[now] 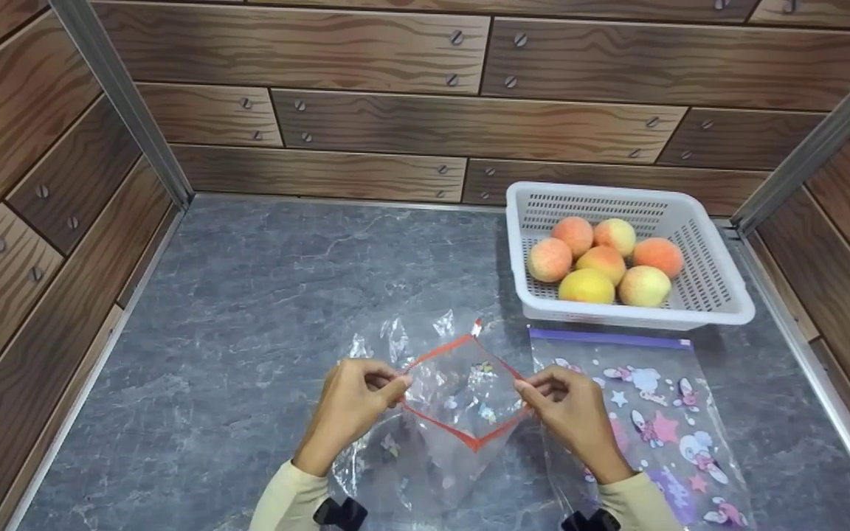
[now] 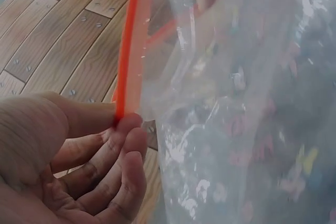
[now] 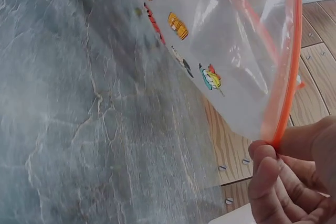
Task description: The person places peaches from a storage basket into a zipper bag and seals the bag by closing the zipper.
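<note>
A clear zip bag [image 1: 462, 402] with an orange-red seal strip is held up over the grey counter, its mouth pulled wide into a diamond shape. My left hand [image 1: 355, 409] pinches the left side of the strip between thumb and fingers [image 2: 123, 121]. On the opposite side my right hand [image 1: 569, 413] pinches the strip [image 3: 273, 140] too. The bag's printed film [image 3: 210, 40] hangs in front of the right wrist camera. Its lower part rests crumpled on the counter between my forearms.
A white plastic basket [image 1: 720, 291] holding several peaches [image 1: 606, 262] stands at the back right. A second zip bag [image 1: 654, 420] with a purple strip and cartoon prints lies flat in front of it. Wood-patterned walls enclose the grey marble-look counter [image 1: 248, 295].
</note>
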`<action>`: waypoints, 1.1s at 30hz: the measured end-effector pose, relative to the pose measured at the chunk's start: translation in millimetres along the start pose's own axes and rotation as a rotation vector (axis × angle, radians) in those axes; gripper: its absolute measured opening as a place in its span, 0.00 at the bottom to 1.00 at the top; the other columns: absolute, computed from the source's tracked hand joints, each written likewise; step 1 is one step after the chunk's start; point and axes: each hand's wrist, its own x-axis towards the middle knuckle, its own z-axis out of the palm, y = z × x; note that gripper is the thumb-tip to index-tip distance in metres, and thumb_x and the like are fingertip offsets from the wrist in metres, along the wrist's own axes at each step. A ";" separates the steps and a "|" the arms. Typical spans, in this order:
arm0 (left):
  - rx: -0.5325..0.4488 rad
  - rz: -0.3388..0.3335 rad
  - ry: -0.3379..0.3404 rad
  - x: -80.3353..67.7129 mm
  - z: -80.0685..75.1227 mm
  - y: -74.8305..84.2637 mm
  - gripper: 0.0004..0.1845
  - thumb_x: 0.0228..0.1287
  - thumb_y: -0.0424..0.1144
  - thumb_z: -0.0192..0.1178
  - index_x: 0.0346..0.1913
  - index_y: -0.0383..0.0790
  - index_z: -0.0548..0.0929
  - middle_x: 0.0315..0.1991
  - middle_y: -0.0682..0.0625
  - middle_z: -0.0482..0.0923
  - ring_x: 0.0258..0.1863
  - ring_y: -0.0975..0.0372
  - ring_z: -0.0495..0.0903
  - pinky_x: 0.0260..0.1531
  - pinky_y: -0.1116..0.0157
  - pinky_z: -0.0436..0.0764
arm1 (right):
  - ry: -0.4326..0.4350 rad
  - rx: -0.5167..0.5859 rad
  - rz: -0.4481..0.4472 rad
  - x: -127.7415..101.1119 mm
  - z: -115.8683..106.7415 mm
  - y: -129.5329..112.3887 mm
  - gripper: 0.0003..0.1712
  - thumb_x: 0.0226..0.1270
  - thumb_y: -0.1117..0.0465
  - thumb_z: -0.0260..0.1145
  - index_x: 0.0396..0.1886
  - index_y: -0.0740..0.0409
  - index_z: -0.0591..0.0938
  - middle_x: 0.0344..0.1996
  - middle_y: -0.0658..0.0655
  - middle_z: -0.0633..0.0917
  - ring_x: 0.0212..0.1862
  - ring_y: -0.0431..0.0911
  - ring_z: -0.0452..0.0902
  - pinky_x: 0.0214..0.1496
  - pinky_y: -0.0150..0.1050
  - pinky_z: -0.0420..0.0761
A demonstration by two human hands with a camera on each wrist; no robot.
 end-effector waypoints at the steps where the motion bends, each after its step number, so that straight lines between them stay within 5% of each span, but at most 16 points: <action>1: -0.011 0.000 -0.008 0.3 1.1 0.3 0.09 0.65 0.42 0.70 0.30 0.42 0.90 0.21 0.59 0.84 0.23 0.65 0.84 0.26 0.67 0.83 | 0.000 -0.007 0.009 0.2 0.6 -0.5 0.07 0.60 0.63 0.78 0.26 0.55 0.87 0.19 0.47 0.85 0.22 0.41 0.81 0.24 0.31 0.81; 9: -0.246 -0.031 -0.070 2.2 6.7 1.4 0.07 0.66 0.33 0.68 0.34 0.31 0.87 0.24 0.48 0.85 0.27 0.48 0.86 0.27 0.63 0.87 | -0.039 0.035 0.064 1.1 1.1 -3.4 0.06 0.61 0.64 0.77 0.27 0.58 0.87 0.20 0.50 0.85 0.20 0.44 0.81 0.22 0.33 0.81; 12: -0.297 -0.049 -0.059 0.7 3.4 0.4 0.07 0.65 0.33 0.67 0.35 0.30 0.86 0.25 0.47 0.85 0.27 0.51 0.86 0.29 0.62 0.87 | -0.055 0.059 0.084 1.1 -1.5 -4.5 0.05 0.62 0.66 0.76 0.29 0.60 0.87 0.20 0.52 0.85 0.19 0.47 0.81 0.20 0.34 0.81; 19: 0.094 0.044 0.201 -7.0 -19.6 2.9 0.04 0.47 0.32 0.68 0.23 0.44 0.86 0.19 0.58 0.81 0.20 0.70 0.79 0.25 0.70 0.81 | -0.027 0.038 0.057 -0.4 -15.3 -8.4 0.05 0.61 0.69 0.75 0.28 0.59 0.86 0.20 0.52 0.84 0.20 0.46 0.80 0.18 0.34 0.80; 23: 0.212 0.079 0.212 -9.1 -28.4 9.2 0.06 0.45 0.30 0.67 0.21 0.46 0.85 0.17 0.60 0.80 0.17 0.71 0.77 0.21 0.69 0.80 | -0.052 0.002 0.005 -0.4 -20.3 -12.8 0.06 0.61 0.68 0.75 0.28 0.56 0.87 0.19 0.49 0.84 0.19 0.43 0.79 0.18 0.33 0.79; 33: 0.323 0.141 0.228 -9.5 -36.7 16.4 0.05 0.43 0.31 0.67 0.20 0.46 0.85 0.16 0.61 0.80 0.16 0.73 0.76 0.20 0.68 0.79 | -0.042 0.011 -0.054 -0.7 -21.0 -13.3 0.10 0.58 0.69 0.77 0.25 0.53 0.86 0.18 0.48 0.84 0.18 0.42 0.78 0.17 0.31 0.78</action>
